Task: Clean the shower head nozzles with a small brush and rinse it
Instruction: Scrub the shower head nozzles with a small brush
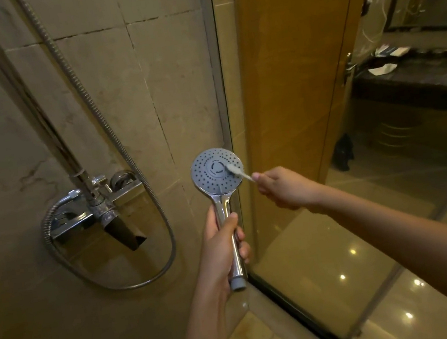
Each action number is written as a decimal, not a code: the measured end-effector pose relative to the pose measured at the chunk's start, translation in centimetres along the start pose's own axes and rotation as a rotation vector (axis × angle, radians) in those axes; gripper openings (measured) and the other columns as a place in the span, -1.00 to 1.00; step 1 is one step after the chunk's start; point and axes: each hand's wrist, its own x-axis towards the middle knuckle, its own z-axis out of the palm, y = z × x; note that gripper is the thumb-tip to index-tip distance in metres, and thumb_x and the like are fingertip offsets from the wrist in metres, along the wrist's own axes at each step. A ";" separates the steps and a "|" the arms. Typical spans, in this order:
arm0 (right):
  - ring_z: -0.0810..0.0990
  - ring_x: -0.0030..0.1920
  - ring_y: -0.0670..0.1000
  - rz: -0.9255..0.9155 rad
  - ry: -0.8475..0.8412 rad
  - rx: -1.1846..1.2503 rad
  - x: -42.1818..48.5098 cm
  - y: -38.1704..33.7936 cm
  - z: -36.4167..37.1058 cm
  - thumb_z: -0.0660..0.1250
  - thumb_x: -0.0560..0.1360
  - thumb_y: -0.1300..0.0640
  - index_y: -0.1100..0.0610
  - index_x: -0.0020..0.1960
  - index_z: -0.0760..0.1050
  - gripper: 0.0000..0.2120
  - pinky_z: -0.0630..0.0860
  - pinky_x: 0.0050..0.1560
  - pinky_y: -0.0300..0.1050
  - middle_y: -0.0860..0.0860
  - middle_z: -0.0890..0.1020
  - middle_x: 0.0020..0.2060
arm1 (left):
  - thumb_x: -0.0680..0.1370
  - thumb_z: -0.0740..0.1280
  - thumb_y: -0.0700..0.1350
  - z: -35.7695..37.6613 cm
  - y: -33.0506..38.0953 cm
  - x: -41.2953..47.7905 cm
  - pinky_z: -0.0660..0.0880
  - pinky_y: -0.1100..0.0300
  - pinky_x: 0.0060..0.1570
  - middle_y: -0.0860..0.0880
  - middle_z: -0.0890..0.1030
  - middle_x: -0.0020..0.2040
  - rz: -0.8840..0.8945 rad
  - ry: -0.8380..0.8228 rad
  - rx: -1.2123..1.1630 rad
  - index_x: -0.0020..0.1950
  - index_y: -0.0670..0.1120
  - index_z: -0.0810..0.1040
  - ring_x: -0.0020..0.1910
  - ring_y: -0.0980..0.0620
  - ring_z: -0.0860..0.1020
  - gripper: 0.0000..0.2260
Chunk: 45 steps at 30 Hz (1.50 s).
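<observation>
Glass panel (293, 100) just right of shower head (213, 175), hose loop (173, 240) left, seemingly open air between

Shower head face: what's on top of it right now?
The small brush, held by the right hand, rests its bristles on the right side of the shower head face. Nozzles under the bristles are hidden; the others show.

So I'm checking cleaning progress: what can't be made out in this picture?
Head view only:
Brush: bristles blurred; handle mostly hidden in the right hand.
Shower head nozzles: too small to show dirt or scale.
Shower head handle: middle covered by the left hand.
Hose: upper end cut off by the top edge.
</observation>
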 end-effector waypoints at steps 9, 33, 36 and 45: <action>0.20 -0.58 -0.07 0.062 -0.179 0.198 -0.6 0.7 0.7 0.05 0.63 -0.11 0.02 -0.33 0.30 -0.60 0.12 -0.58 -0.24 -0.06 0.28 -0.52 | 0.59 0.18 -0.15 0.3 0.0 0.1 0.29 0.29 -0.65 0.06 0.42 -0.47 0.010 0.000 -0.001 0.15 0.25 0.45 -0.63 0.13 0.33 -0.71; 0.21 -0.60 -0.10 0.192 -0.130 0.349 -0.6 1.5 0.9 0.01 0.63 -0.15 0.01 -0.35 0.26 -0.57 0.10 -0.57 -0.31 -0.06 0.27 -0.52 | 0.59 0.18 -0.17 0.5 -0.4 -0.7 0.29 0.29 -0.63 0.03 0.40 -0.44 -0.002 0.042 0.024 0.21 0.15 0.42 -0.61 0.12 0.34 -0.73; 0.21 -0.58 -0.09 0.115 -0.224 0.266 -1.1 1.2 1.2 0.03 0.63 -0.12 0.02 -0.34 0.29 -0.58 0.12 -0.58 -0.26 -0.06 0.29 -0.52 | 0.59 0.18 -0.16 0.3 -0.2 -0.7 0.29 0.30 -0.63 0.04 0.41 -0.46 -0.003 0.029 0.019 0.18 0.17 0.44 -0.62 0.12 0.34 -0.74; 0.31 -0.43 -0.09 0.031 -0.258 0.242 -2.0 -0.3 -2.5 0.11 0.63 0.09 0.11 -0.07 0.42 -0.82 0.23 -0.44 -0.22 -0.04 0.39 -0.39 | 0.60 0.17 -0.14 -0.4 0.3 -0.7 0.29 0.28 -0.61 0.03 0.41 -0.43 0.010 0.012 -0.005 0.14 0.24 0.46 -0.61 0.12 0.34 -0.73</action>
